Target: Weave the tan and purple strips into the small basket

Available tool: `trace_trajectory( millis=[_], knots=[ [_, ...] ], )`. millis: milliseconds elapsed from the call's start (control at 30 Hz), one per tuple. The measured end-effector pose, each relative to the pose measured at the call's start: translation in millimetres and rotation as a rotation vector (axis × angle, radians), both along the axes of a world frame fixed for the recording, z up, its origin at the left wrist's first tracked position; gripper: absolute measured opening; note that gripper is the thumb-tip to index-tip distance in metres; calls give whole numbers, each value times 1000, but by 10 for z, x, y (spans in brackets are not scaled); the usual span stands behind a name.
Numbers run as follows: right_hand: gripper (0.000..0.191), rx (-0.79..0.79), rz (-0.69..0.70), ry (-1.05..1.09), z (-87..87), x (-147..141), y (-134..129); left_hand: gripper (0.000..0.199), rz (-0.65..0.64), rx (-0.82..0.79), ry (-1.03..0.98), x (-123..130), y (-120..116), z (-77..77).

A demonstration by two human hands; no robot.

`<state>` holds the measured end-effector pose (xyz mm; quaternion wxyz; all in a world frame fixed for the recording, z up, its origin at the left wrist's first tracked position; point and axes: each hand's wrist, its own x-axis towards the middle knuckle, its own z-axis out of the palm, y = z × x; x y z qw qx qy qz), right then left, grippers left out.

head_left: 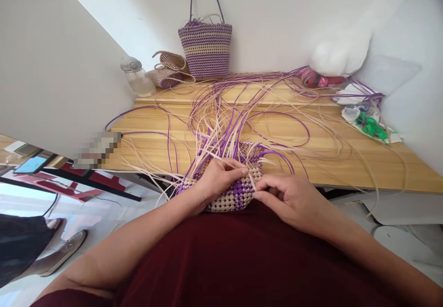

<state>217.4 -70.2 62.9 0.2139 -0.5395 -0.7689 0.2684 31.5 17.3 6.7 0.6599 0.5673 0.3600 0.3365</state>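
Observation:
A half-woven basket point(224, 202) of beige and purple plastic strands rests against my body at the table's front edge. Long loose strands point(221, 127) fan out from its upper rim across the tabletop. My left hand point(221, 177) lies over the weave, thumb and forefinger pinched at a beige strand near the rim. On the basket's right side, my right hand point(289, 198) is closed in a pinch on a beige strand point(252, 180) that runs between the two hands. The palm side of my left hand and part of the weave beneath it are hidden.
On the wooden table point(332, 159), a finished purple and beige handbag point(206, 51) stands at the back wall. Beside it are smaller woven pieces point(169, 71) and a clear bottle point(138, 78). A white bag point(341, 51) and green packaging point(374, 127) lie right. Another person's foot point(64, 251) shows lower left.

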Motion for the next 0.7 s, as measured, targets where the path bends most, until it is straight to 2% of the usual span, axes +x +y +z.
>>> trace_trajectory(
  millis=[100, 167, 267, 333, 433, 467, 500, 600, 700],
  knots=[
    [19, 269, 22, -77, 125, 33, 190, 23, 29, 22, -2, 21, -5, -18],
    [26, 379, 46, -160, 143, 45, 350, 22, 48, 29, 7, 28, -15, -32],
    [20, 418, 122, -325, 121, 34, 570, 22, 79, 19, 7, 22, -25, -25],
    [16, 431, 224, -408, 137, 36, 714, 23, 69, -5, 12, 9, -26, 0],
    [18, 446, 402, -477, 280, 159, 1032, 24, 58, -59, 36, 0, -25, 38],
    [18, 457, 422, -489, 352, 243, 1175, 25, 61, -76, 44, 3, -26, 43],
    [18, 479, 401, -512, 428, 345, 1327, 25, 69, -85, 53, 9, -28, 43],
    [15, 561, 194, -575, 602, 648, 1728, 27, 87, -56, 87, 28, -31, 25],
    [18, 561, 90, -637, 617, 731, 1836, 28, 43, 8, 121, 11, -26, 25]
  ],
)
